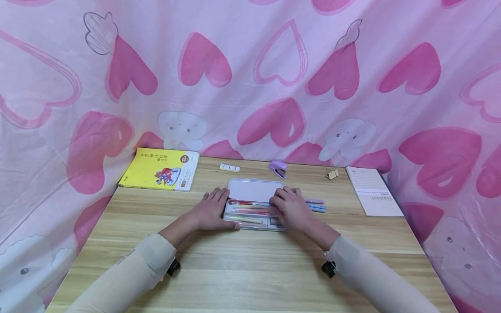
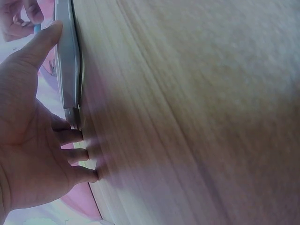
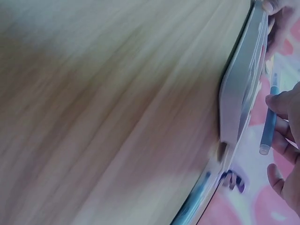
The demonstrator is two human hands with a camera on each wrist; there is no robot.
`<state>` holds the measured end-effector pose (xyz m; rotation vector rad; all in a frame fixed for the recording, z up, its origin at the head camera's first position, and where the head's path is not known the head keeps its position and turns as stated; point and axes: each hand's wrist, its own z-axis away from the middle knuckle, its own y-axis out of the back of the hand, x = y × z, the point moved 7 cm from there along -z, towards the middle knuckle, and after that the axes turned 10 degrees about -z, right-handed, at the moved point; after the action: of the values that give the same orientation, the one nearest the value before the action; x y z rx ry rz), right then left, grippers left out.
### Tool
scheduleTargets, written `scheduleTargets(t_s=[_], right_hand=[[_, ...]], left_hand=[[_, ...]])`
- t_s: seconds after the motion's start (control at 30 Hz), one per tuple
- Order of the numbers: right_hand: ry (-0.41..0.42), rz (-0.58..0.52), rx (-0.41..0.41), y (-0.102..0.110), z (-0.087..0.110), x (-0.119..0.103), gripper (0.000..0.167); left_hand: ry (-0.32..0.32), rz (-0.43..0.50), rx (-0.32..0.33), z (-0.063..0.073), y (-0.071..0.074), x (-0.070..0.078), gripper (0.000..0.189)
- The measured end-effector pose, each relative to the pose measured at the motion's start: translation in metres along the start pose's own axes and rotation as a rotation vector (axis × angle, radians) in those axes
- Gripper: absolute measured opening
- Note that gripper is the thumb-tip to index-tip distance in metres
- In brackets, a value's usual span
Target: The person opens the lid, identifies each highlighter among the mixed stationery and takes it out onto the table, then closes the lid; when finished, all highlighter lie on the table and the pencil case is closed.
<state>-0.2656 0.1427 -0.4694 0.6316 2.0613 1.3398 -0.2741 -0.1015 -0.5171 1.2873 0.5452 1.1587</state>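
Note:
A flat pencil case lies with its lid folded back, and several pens are in its tray. My left hand is at the case's left end, thumb touching the front rim. In the left wrist view, that hand's other fingers extend down to the tabletop beside the case. Over the case's right part, my right hand pinches a pen with a blue end between thumb and fingers, as the right wrist view shows. In the head view this hand hides part of the tray.
A purple pen and a blue pen lie right of the case. Behind are a white strip, a purple stapler and a binder clip. A yellow book is at left, a notepad at right.

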Motion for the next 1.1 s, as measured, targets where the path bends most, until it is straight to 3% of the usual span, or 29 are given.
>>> scheduleTargets(t_s=[0.37, 0.7, 1.1], right_hand=[[-0.148, -0.033, -0.011, 0.014, 0.033, 0.036, 0.021], [-0.194, 0.001, 0.046, 0.024, 0.068, 0.064, 0.019], [-0.281, 0.04, -0.029, 0.025, 0.09, 0.08, 0.013]], left_hand=[[-0.005, -0.009, 0.007, 0.0, -0.001, 0.0, 0.131], [-0.001, -0.015, 0.005, 0.0, -0.001, 0.0, 0.132], [-0.004, -0.015, -0.002, -0.002, -0.001, 0.0, 0.132]])
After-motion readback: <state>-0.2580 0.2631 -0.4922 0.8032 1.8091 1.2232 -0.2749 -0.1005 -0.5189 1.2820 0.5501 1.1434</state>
